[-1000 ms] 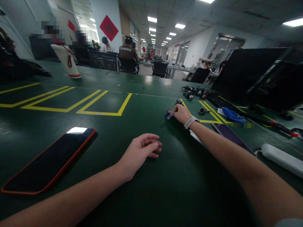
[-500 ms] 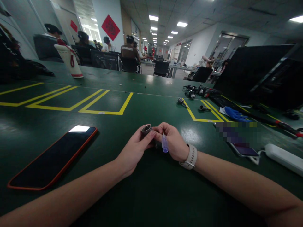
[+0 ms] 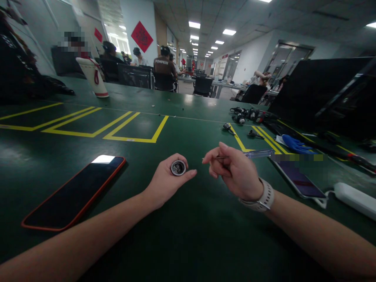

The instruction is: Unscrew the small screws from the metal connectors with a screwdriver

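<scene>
Green tabletop [image 3: 188,239], left grip [image 3: 163,182] round connector [image 3: 178,168], right grip [image 3: 239,172] holding screwdriver [image 3: 258,153]

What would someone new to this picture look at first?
Probably the round, dark-grey metal part in the left hand and the slim, clear-handled screwdriver in the right hand. Next, the black-screened phone in an orange-red case, lying on the green table at the left. Farther back, a red, diamond-shaped sign hangs on the white pillar.
</scene>
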A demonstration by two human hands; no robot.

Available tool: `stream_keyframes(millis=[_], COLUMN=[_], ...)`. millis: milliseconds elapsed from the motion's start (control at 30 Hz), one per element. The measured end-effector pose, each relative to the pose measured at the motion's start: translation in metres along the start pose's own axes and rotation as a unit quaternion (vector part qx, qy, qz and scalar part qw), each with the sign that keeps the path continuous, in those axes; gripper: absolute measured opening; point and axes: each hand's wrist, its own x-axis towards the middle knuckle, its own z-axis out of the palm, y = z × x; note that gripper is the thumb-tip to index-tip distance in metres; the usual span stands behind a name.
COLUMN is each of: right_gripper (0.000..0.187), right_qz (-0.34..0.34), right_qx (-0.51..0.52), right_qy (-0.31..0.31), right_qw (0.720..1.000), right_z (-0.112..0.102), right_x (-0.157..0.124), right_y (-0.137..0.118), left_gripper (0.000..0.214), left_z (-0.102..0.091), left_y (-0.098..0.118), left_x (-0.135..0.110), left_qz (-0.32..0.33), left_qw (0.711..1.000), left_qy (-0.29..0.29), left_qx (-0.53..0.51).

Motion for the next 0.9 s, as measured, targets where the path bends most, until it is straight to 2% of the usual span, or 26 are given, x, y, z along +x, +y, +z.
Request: stream_keyframes(millis=[100, 200, 300, 333, 433, 500, 533, 667, 800, 900], right_gripper=[0.005, 0.007, 0.004, 0.005, 0.036, 0.048, 0.046, 0.007, 0.014, 0.015], right_qz=[0.015, 0.026, 0.036, 0.035, 0.046, 0.047, 0.044, 0.018, -0.028, -0.096], right_qx=[-0.033, -0.093, -0.081, -0.069, -0.06, -0.072, -0.076, -0.098, -0.206, -0.32], right_qy=[-0.023, -0.088, -0.136, -0.135, -0.136, -0.122, -0.109, -0.066, -0.072, -0.083], right_qw=[0.999, 0.991, 0.987, 0.988, 0.988, 0.989, 0.99, 0.993, 0.976, 0.939], right_z=[0.01, 0.014, 0.012, 0.011, 0.009, 0.009, 0.01, 0.013, 0.015, 0.014], right_x=[-0.009, -0.014, -0.016, -0.016, -0.014, -0.012, -0.012, -0.011, -0.014, -0.017], right_y=[0.001, 0.003, 0.004, 0.004, 0.004, 0.005, 0.006, 0.009, 0.009, 0.01], left_gripper=[0.024, 0.02, 0.015, 0.015, 0.015, 0.016, 0.016, 0.014, 0.009, 0.007], left_z=[0.005, 0.008, 0.009, 0.009, 0.009, 0.009, 0.009, 0.009, 0.008, 0.008], left_y=[0.0, -0.003, -0.005, -0.004, -0.001, 0.0, 0.0, -0.005, -0.005, -0.004], left_x=[-0.004, -0.007, -0.009, -0.009, -0.01, -0.01, -0.01, -0.009, -0.01, -0.011], left_qz=[-0.005, 0.011, 0.026, 0.029, 0.032, 0.032, 0.032, 0.047, 0.06, 0.07], left_qw=[0.999, 0.998, 0.998, 0.997, 0.997, 0.995, 0.994, 0.991, 0.986, 0.983], left_qy=[-0.038, -0.057, -0.047, -0.045, -0.04, -0.034, -0.032, -0.032, -0.035, -0.035], left_qx=[0.012, 0.018, 0.045, 0.05, 0.064, 0.087, 0.099, 0.123, 0.152, 0.167])
